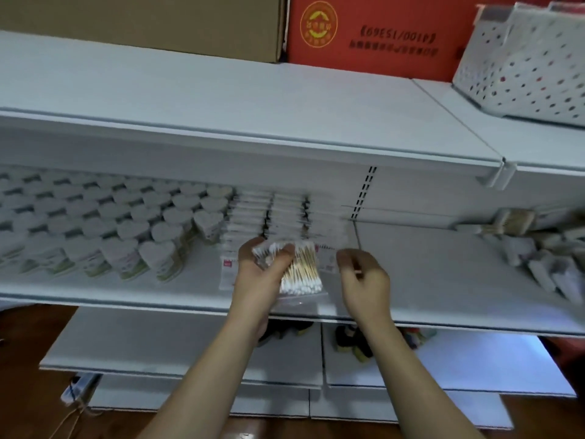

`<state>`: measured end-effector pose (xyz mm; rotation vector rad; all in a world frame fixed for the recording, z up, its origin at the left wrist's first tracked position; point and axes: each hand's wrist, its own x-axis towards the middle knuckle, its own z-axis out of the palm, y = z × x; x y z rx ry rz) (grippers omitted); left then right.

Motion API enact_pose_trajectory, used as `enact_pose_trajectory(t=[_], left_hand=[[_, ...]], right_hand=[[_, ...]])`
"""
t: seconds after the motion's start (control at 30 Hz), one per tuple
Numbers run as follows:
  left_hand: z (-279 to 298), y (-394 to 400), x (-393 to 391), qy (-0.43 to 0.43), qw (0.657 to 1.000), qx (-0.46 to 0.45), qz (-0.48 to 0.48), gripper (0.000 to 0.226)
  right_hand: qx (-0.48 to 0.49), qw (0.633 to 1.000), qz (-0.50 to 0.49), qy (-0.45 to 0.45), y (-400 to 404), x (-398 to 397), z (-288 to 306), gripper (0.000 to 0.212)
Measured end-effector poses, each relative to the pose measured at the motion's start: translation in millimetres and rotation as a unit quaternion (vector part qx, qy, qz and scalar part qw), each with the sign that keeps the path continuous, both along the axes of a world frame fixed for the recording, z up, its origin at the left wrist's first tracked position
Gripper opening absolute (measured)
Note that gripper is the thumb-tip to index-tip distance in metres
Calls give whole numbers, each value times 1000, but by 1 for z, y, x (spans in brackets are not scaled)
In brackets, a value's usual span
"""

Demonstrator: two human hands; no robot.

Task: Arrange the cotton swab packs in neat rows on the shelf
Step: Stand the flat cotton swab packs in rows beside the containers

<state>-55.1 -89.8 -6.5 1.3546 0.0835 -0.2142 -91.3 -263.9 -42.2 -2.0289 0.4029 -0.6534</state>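
Wooden-stemmed cotton swab pack (299, 269) clutched in left hand (259, 274) above shelf (443, 274) front; right hand (364, 280) curled, pinching something tiny, unidentifiable. Rows behind blurred.

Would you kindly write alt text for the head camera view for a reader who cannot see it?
A person's left hand grips a clear pack of cotton swabs over a white shelf, while the right hand hovers beside it with fingers curled. Behind stand rows of flat packs, with heart-shaped tubs to the left.
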Motion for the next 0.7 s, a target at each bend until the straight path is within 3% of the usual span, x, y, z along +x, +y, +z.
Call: enact_pose_trajectory(t=[0.1,0.23,0.3,0.4,0.47,0.53,0.7], left_hand=[[-2,-9,2,-19,1000,16,15,65],[3,-15,2,-11,999,32,4,55],[5,-14,4,3,1000,0,0,47],[7,-14,7,21,999,-25,-2,40],[11,-17,8,52,998,-45,-16,39],[18,-20,8,80,994,-76,-24,38],[18,-23,9,57,997,-35,-24,44]], right_hand=[[83,986,121,75,24,-18,23,40],[171,975,107,93,29,-21,33,32],[195,976,69,70,20,-21,38,28],[190,981,22,-36,3,-19,42,25],[109,986,58,-108,2,-18,44,28],[25,986,107,-126,7,-18,39,34],[92,971,151,-162,10,-25,37,36]])
